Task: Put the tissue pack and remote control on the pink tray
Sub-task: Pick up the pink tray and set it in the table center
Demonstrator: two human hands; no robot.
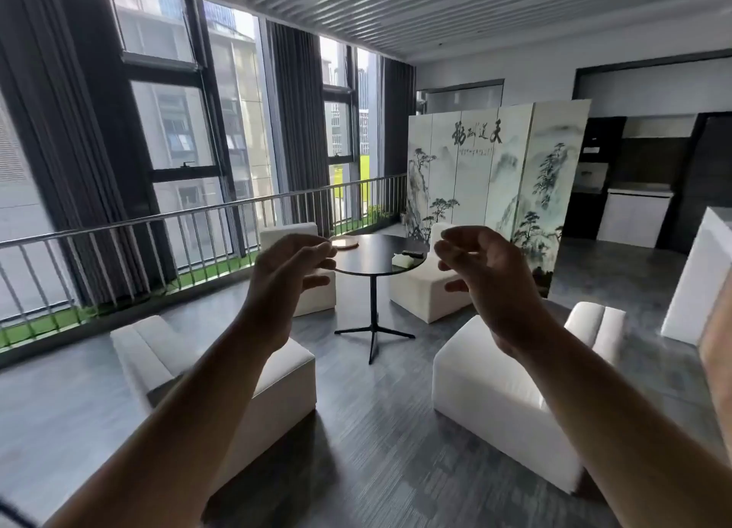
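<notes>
A round black table (376, 256) stands a few steps ahead of me. On its far left edge lies a pale pink round tray (345, 242). On its right side a dark remote control (412, 253) lies just beyond a whitish tissue pack (405, 262). My left hand (287, 276) and my right hand (481, 268) are raised in front of me, palms facing each other, fingers curled and apart, holding nothing. Both hands are well short of the table.
Four white cushioned chairs (499, 389) surround the table, two near me and two beyond it. A painted folding screen (495, 170) stands behind on the right. A metal railing (158, 234) and windows run along the left. A white counter (697, 281) is at right.
</notes>
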